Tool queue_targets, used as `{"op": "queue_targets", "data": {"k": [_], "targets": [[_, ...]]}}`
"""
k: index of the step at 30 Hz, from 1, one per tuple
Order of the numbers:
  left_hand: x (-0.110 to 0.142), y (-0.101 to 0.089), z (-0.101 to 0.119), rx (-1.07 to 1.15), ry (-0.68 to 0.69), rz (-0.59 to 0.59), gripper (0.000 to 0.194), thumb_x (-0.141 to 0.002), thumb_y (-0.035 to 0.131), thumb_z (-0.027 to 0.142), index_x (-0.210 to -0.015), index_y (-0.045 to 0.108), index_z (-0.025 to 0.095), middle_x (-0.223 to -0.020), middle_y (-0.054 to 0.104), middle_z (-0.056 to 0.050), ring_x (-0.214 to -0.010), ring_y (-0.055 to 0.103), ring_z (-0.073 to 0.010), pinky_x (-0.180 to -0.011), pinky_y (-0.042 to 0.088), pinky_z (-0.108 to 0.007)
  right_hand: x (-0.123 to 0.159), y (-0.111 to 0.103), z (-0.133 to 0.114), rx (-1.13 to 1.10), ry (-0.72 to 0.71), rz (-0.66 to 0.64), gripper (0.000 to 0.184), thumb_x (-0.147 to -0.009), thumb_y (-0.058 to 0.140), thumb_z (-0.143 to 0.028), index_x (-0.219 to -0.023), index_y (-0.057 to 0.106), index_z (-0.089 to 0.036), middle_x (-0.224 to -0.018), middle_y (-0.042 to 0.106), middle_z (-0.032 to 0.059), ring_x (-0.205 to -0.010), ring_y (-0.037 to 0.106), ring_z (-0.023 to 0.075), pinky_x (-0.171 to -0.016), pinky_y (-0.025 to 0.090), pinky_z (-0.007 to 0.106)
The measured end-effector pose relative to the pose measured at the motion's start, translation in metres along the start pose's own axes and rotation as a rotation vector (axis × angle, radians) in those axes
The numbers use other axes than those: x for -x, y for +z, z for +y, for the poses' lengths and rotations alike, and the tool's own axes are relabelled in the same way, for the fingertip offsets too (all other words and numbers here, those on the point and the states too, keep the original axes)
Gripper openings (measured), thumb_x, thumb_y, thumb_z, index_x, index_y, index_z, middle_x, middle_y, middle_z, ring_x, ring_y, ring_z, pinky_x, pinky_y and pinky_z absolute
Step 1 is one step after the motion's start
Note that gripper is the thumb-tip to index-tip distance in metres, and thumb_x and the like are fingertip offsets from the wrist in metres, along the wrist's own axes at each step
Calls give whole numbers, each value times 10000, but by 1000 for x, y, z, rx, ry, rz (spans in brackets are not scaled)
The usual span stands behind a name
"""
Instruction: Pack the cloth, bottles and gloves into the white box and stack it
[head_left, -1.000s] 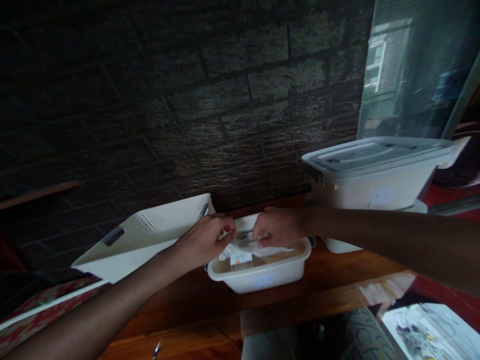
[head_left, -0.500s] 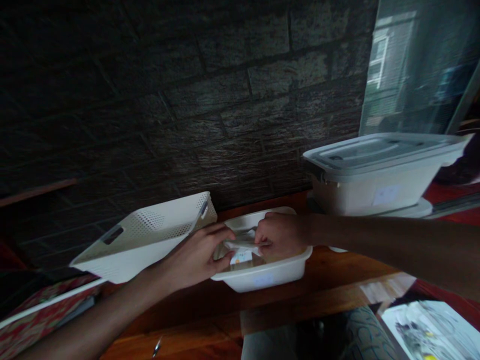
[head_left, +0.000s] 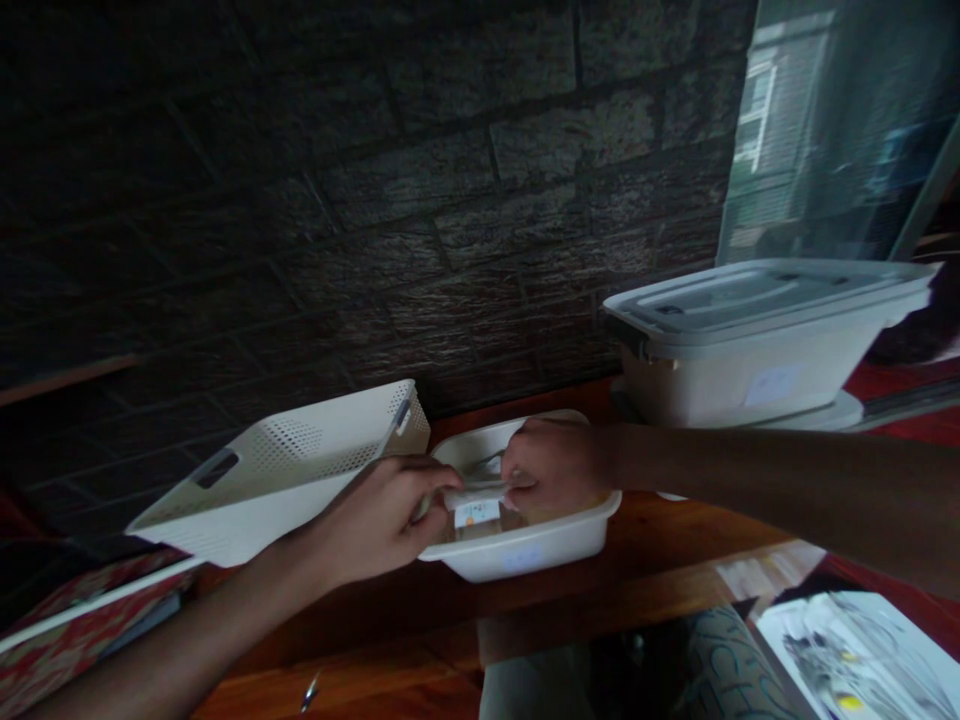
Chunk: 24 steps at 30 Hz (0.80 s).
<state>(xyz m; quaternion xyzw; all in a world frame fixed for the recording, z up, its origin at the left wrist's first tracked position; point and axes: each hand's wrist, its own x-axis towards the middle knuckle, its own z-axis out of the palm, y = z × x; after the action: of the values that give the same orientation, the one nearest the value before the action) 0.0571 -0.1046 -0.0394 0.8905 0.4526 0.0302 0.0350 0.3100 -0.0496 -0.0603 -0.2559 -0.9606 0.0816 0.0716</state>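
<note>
A clear plastic bag [head_left: 480, 495] lies over the inside of a small white tub [head_left: 536, 562], its top edge stretched between my hands. Through or beside the film a white label [head_left: 478, 514] with a small orange mark shows. My left hand [head_left: 397, 510] comes over the tub's left rim, thumb and fingers closed on the left end of the bag's edge. On the other side my right hand [head_left: 559, 465] is curled, pinching the bag's right end above the tub. What lies deeper in the tub is mostly hidden by hands and film.
A white perforated basket [head_left: 262, 525] stands to the left of the tub. At right is a lidded storage bin [head_left: 712, 380]. Lower right, a white tray [head_left: 862, 650] carries small items. A dark brick wall [head_left: 450, 200] rises behind the wooden table [head_left: 652, 540].
My left fingers have closed onto the left end of the bag's edge, and the edge looks straighter. My right hand keeps its pinch. The view has shifted slightly.
</note>
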Motion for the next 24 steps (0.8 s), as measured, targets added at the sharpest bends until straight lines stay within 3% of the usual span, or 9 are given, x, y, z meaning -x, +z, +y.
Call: {"op": "queue_targets", "data": {"k": [4,7,10,13,16,20,24], "targets": [[-3,-6,-8,103,-38,45,323,-934,492,132,-1095,757,222,-911,784,0,-750,711,-141,-678,476,-239,-3,2,2,-64,-47,106,341,-1009,570,-381,-1109,789,-140,-1097,795,139,-1011,714,267,-877,465,345],[-5,-1,-13,112,26,-18,267,-940,536,148,-1018,779,230,-832,771,12,-701,694,-132,-661,466,-227,-3,6,3,-92,-150,17,312,-1017,498,-239,-1082,794,-166,-979,811,85,-890,726,214,-826,461,314],[-5,1,-13,85,75,-17,251,-968,540,172,-991,783,231,-846,777,0,-738,707,-149,-713,482,-244,0,7,5,-105,-202,-27,310,-1006,500,-214,-1092,795,-172,-978,815,70,-876,729,202,-825,462,308],[-9,-5,-11,57,61,34,252,-1003,526,212,-1043,773,234,-928,787,-10,-818,720,-167,-766,489,-265,3,-1,10,-109,-130,116,288,-1004,552,-234,-1162,780,-156,-1126,801,98,-1021,725,217,-930,450,321],[-20,-12,-14,58,40,57,245,-1009,524,219,-1043,766,234,-983,788,-4,-876,723,-171,-799,487,-270,4,-20,17,-103,-29,214,274,-1002,560,-186,-1150,780,-120,-1097,802,103,-953,721,194,-885,443,304],[-41,-5,-21,115,41,36,253,-1013,528,232,-1098,767,236,-1069,792,-13,-965,725,-182,-864,498,-273,3,-33,24,-35,2,221,305,-1000,495,-118,-1028,798,-109,-932,802,73,-762,671,156,-761,416,289],[-52,9,-26,137,52,-73,290,-1003,511,216,-1111,780,209,-1030,796,-57,-927,723,-213,-824,508,-298,4,-21,26,4,23,206,263,-990,531,-144,-1030,790,-121,-1009,803,95,-874,699,199,-853,427,315]]}}
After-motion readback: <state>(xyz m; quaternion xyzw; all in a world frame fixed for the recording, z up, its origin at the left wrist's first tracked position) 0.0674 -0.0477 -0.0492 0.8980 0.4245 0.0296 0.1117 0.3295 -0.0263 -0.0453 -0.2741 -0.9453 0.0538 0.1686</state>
